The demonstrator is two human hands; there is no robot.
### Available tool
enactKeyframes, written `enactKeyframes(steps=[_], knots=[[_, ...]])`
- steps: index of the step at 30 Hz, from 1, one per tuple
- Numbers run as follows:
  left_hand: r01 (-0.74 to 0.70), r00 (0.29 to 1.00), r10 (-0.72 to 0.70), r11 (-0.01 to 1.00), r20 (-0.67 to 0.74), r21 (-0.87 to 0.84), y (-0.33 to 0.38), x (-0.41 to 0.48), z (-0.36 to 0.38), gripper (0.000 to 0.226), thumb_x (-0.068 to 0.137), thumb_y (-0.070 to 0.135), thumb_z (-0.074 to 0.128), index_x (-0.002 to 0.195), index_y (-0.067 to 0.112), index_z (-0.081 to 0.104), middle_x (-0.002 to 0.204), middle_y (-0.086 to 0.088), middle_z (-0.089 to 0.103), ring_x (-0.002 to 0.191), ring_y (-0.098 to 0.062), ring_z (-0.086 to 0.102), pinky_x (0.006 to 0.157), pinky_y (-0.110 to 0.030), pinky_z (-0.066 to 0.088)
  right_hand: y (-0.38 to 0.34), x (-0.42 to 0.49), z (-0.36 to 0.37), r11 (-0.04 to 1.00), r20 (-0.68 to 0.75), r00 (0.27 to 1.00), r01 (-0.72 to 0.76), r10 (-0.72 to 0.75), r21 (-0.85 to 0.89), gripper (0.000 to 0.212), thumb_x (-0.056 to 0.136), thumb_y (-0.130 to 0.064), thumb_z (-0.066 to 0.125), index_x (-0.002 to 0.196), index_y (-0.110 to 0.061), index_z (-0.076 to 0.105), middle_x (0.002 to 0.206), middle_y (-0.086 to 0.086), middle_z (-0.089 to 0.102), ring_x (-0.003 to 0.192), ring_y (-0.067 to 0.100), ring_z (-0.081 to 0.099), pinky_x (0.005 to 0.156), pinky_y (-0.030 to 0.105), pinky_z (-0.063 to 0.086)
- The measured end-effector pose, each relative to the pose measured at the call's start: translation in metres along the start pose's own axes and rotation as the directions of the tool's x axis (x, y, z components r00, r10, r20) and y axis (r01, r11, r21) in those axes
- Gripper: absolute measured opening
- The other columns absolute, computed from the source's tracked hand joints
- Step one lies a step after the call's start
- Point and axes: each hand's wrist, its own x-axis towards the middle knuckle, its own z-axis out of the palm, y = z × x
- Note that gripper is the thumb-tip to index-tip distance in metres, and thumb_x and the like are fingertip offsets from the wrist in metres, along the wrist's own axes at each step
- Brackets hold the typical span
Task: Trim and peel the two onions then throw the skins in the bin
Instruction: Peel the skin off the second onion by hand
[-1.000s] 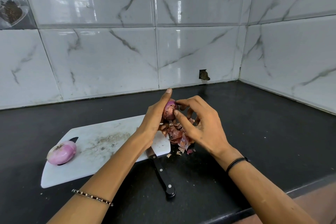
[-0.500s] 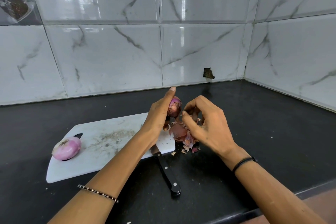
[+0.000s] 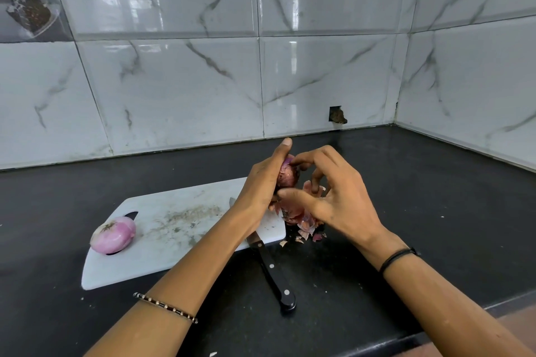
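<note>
Peeling the second onion point(image 3: 287, 175), mid-frame, just above the board's right end.

Left grip point(image 3: 261, 185) is wrapping round it and holding it up. Right grip point(image 3: 339, 197) is narrow, forefinger at its top and thumb at its base, working the skin. Loose skins point(image 3: 301, 220) are piling below on the worktop point(image 3: 406, 211) beside the cutting board point(image 3: 179, 240), with the knife point(image 3: 272, 272) crossing its near edge and the peeled onion point(image 3: 113, 235) at its left end. Next, likely: stripping what's left, then gathering scraps. No bin in view.

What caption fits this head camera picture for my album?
Left hand holds a red onion while right hand peels it; a peeled onion lies on the cutting board.
</note>
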Motion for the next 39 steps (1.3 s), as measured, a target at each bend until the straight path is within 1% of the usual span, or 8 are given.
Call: enactKeyframes(steps=[6,14,17,20,27,30,35,39], knots=[[-0.040,0.999,0.038,0.997,0.022,0.066,0.000,-0.004,0.005,0.048,0.100,0.060,0.044,0.088,0.024,0.073,0.050,0.019,0.060,0.041,0.005,0.054,0.039,-0.007,0.035,0.000,0.000,0.001,0.999,0.016,1.000,-0.017,0.017,0.033,0.042,0.077,-0.041,0.086,0.108,-0.028,0.061,0.102,-0.015,0.054,0.071,0.017,0.057,0.064,0.041,0.055],[-0.036,0.999,0.040,0.995,-0.032,0.095,-0.004,0.003,0.001,0.057,0.095,0.066,0.049,0.095,0.015,0.074,0.059,0.010,0.063,0.042,0.003,0.052,0.041,-0.010,0.035,-0.001,0.000,0.004,0.999,0.034,0.999,-0.027,0.026,0.022,0.029,0.081,-0.041,0.083,0.088,-0.029,0.058,0.088,-0.015,0.052,0.070,0.016,0.052,0.060,0.036,0.050],[-0.045,0.998,0.048,0.995,-0.036,0.085,-0.004,0.004,0.002,0.055,0.096,0.063,0.049,0.098,0.014,0.074,0.054,0.011,0.061,0.040,0.003,0.051,0.040,-0.008,0.035,0.001,0.000,0.003,0.998,0.001,0.998,-0.062,0.062,0.027,0.038,0.077,-0.042,0.086,0.096,-0.028,0.056,0.088,-0.017,0.053,0.072,0.013,0.054,0.064,0.035,0.052],[-0.063,0.997,0.066,0.994,-0.032,0.086,-0.005,0.003,0.002,0.053,0.097,0.062,0.048,0.100,0.018,0.078,0.065,0.009,0.068,0.043,0.004,0.055,0.040,-0.007,0.035,0.000,0.000,0.002,0.997,0.000,0.998,-0.067,0.067,0.030,0.049,0.076,-0.044,0.086,0.110,-0.028,0.056,0.096,-0.019,0.054,0.069,0.014,0.056,0.066,0.036,0.056],[-0.035,0.998,0.041,0.990,-0.040,0.138,-0.005,0.003,-0.002,0.054,0.097,0.064,0.046,0.095,0.020,0.075,0.051,0.018,0.060,0.041,0.005,0.052,0.043,-0.011,0.035,0.001,0.001,0.000,0.998,-0.010,1.000,-0.027,0.027,0.051,0.026,0.086,-0.038,0.081,0.107,-0.025,0.072,0.102,-0.015,0.064,0.070,0.017,0.062,0.064,0.039,0.055],[-0.021,0.996,0.036,0.985,-0.083,0.174,-0.008,0.005,-0.006,0.052,0.093,0.071,0.048,0.085,0.027,0.074,0.053,0.016,0.061,0.045,0.003,0.053,0.055,-0.021,0.037,0.002,0.001,0.000,1.000,-0.028,1.000,-0.004,0.004,0.012,0.017,0.091,-0.028,0.076,0.108,-0.023,0.078,0.102,-0.016,0.067,0.076,0.012,0.065,0.066,0.039,0.055],[-0.014,0.992,0.045,0.969,-0.121,0.248,-0.011,0.010,-0.006,0.055,0.087,0.078,0.049,0.081,0.031,0.076,0.056,0.014,0.064,0.063,-0.008,0.059,0.063,-0.031,0.040,0.004,-0.001,0.001,0.997,-0.029,0.999,0.020,-0.022,-0.079,0.017,0.092,-0.032,0.071,0.105,-0.022,0.077,0.099,-0.015,0.067,0.071,0.009,0.062,0.062,0.040,0.055],[0.000,0.993,0.031,0.963,-0.112,0.268,-0.013,0.012,-0.005,0.054,0.088,0.076,0.051,0.076,0.029,0.076,0.053,0.015,0.062,0.052,-0.003,0.053,0.061,-0.031,0.038,-0.002,-0.002,0.003,0.984,0.016,0.999,0.037,-0.035,-0.172,0.019,0.093,-0.039,0.060,0.102,-0.024,0.067,0.098,-0.013,0.060,0.068,0.008,0.059,0.059,0.041,0.054]])
